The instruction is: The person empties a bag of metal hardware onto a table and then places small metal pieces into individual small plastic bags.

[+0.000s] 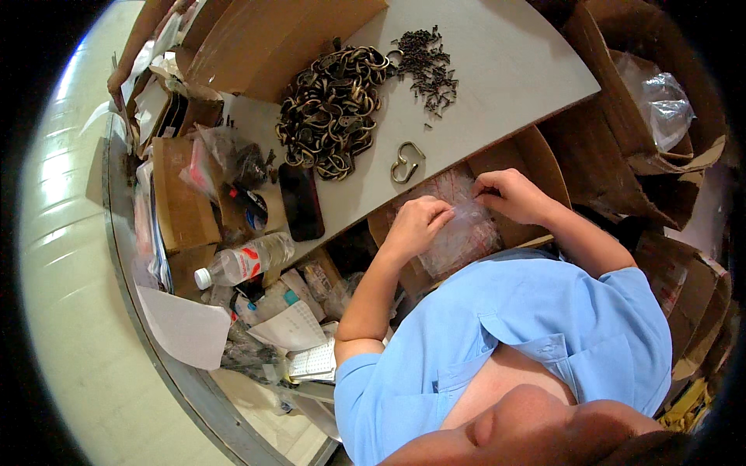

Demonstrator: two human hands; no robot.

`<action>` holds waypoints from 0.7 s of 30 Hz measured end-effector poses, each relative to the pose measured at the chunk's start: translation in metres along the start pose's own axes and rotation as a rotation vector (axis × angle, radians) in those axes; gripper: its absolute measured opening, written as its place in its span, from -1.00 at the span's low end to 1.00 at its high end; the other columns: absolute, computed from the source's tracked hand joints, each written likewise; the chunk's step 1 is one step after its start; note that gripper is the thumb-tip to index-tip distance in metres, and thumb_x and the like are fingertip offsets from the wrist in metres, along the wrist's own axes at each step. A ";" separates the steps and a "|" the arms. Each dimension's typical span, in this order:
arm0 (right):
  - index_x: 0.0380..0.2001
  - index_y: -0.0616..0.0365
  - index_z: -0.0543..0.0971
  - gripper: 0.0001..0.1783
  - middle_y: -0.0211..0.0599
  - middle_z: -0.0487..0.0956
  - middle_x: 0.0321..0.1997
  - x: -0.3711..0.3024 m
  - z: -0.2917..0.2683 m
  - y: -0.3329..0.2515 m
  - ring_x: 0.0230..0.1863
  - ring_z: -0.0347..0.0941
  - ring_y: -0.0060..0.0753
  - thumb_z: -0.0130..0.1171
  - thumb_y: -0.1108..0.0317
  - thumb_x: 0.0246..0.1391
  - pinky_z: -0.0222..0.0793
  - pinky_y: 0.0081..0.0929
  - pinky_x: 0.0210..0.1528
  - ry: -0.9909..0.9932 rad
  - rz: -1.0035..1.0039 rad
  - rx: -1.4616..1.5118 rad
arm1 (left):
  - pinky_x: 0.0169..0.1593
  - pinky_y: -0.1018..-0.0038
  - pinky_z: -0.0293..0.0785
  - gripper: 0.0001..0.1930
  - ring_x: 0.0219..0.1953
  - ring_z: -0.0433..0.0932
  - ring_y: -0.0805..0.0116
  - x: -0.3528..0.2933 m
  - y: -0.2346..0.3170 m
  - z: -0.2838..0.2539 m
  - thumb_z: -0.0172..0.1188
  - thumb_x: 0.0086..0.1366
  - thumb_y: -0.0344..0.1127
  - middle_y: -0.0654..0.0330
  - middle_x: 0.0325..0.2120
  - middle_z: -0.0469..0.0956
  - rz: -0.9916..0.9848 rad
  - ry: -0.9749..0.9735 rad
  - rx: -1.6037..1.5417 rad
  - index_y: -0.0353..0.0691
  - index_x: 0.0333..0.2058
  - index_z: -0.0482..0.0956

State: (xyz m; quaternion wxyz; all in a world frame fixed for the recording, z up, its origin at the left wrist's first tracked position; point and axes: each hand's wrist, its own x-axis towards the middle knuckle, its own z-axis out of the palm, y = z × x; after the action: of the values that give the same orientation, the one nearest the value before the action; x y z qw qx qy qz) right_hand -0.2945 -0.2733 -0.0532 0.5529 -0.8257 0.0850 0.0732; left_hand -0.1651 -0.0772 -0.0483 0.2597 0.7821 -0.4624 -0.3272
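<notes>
My left hand (420, 223) and my right hand (511, 196) are close together at the table's near edge, fingers pinched. Between them stretches a clear plastic bag (466, 220), one side in each hand. Below it, a cardboard box (536, 167) holds more clear plastic bags with reddish lines (458, 252). Beyond my hands, a single brass-coloured metal piece of bent loops (406, 163) lies on the table. Farther back sit a heap of brass-coloured metal rings and clasps (330, 113) and a scatter of small dark screws (426, 70).
The pale table (497, 54) bears a dark phone (301, 202) on its left. Beside it lie a water bottle (247, 260), papers (183, 326) and a cluttered carton (183, 190). Large cardboard boxes (598, 147) crowd the right, one holding clear plastic (664, 109).
</notes>
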 end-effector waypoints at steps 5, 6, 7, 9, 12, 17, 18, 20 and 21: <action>-0.25 0.19 0.52 -0.74 -0.08 0.56 -0.25 0.000 0.002 0.005 -0.20 0.49 -0.01 0.22 0.44 -0.10 0.41 -0.29 -0.18 0.097 0.014 -0.224 | -0.42 0.55 0.39 -0.85 -0.54 0.48 0.50 -0.005 0.003 0.001 0.24 0.13 -0.31 0.17 -0.56 0.55 0.091 0.171 0.104 -0.28 -0.40 0.61; -0.21 0.20 0.48 -0.69 -0.09 0.53 -0.22 -0.003 0.003 0.002 -0.18 0.48 -0.03 0.23 0.43 -0.09 0.40 -0.28 -0.15 0.177 -0.072 -0.269 | -0.41 0.56 0.41 -0.86 -0.51 0.49 0.52 -0.005 0.013 -0.003 0.26 0.13 -0.33 0.19 -0.52 0.56 -0.103 0.165 -0.102 -0.29 -0.39 0.62; -0.17 0.20 0.45 -0.65 -0.10 0.50 -0.19 -0.006 0.004 0.000 -0.17 0.46 -0.05 0.24 0.43 -0.08 0.39 -0.28 -0.13 0.258 -0.157 -0.313 | -0.39 0.57 0.42 -0.87 -0.49 0.50 0.54 -0.004 0.019 -0.004 0.27 0.13 -0.35 0.20 -0.48 0.58 -0.297 0.155 -0.308 -0.30 -0.38 0.62; -0.18 0.20 0.41 -0.66 -0.18 0.47 -0.20 -0.007 0.007 -0.015 -0.19 0.45 -0.20 0.23 0.47 -0.07 0.38 -0.35 -0.12 0.170 -0.184 -0.075 | -0.38 0.59 0.42 -0.87 -0.47 0.50 0.56 -0.004 0.011 0.010 0.27 0.14 -0.38 0.23 -0.46 0.58 -0.263 0.216 -0.586 -0.31 -0.37 0.62; -0.22 0.20 0.36 -0.69 -0.32 0.43 -0.25 -0.003 0.013 -0.010 -0.22 0.41 -0.45 0.20 0.53 -0.04 0.36 -0.47 -0.14 0.095 -0.143 0.299 | -0.37 0.63 0.42 -0.86 -0.46 0.48 0.57 0.000 0.016 0.026 0.26 0.16 -0.39 0.25 -0.45 0.58 -0.216 0.258 -1.060 -0.33 -0.33 0.61; -0.35 0.16 0.35 -0.77 -0.44 0.39 -0.36 0.001 -0.002 -0.003 -0.29 0.31 -0.68 0.19 0.58 -0.03 0.31 -0.65 -0.23 0.098 -0.009 0.426 | -0.35 0.61 0.44 -0.83 -0.47 0.49 0.55 0.002 0.012 0.026 0.22 0.19 -0.36 0.26 -0.47 0.57 -0.176 0.125 -1.056 -0.34 -0.30 0.59; -0.39 0.18 0.38 -0.78 -0.37 0.43 -0.37 0.000 -0.006 -0.010 -0.32 0.37 -0.57 0.22 0.57 -0.08 0.33 -0.60 -0.23 0.114 0.013 0.327 | -0.35 0.61 0.44 -0.83 -0.47 0.49 0.55 0.002 0.013 0.025 0.22 0.19 -0.36 0.26 -0.47 0.57 -0.176 0.126 -1.056 -0.34 -0.30 0.59; -0.39 0.19 0.40 -0.77 -0.31 0.45 -0.35 0.003 -0.003 -0.007 -0.33 0.40 -0.46 0.23 0.57 -0.13 0.35 -0.57 -0.25 0.291 -0.220 -0.003 | -0.35 0.63 0.41 -0.84 -0.48 0.48 0.55 0.004 0.016 0.023 0.22 0.19 -0.36 0.25 -0.48 0.57 -0.200 0.027 -1.090 -0.35 -0.34 0.59; -0.39 0.20 0.43 -0.76 -0.26 0.47 -0.33 0.005 -0.002 -0.008 -0.33 0.44 -0.36 0.24 0.57 -0.17 0.37 -0.53 -0.26 0.462 -0.451 -0.337 | -0.35 0.63 0.41 -0.84 -0.48 0.48 0.55 0.004 0.017 0.023 0.22 0.19 -0.36 0.25 -0.48 0.57 -0.198 0.026 -1.091 -0.35 -0.34 0.59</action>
State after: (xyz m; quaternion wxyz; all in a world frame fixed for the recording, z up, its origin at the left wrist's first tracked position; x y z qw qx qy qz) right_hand -0.2881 -0.2729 -0.0462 0.3773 -0.8981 0.0102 -0.2259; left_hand -0.1903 -0.0909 -0.0526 0.6009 0.5779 -0.1471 -0.5322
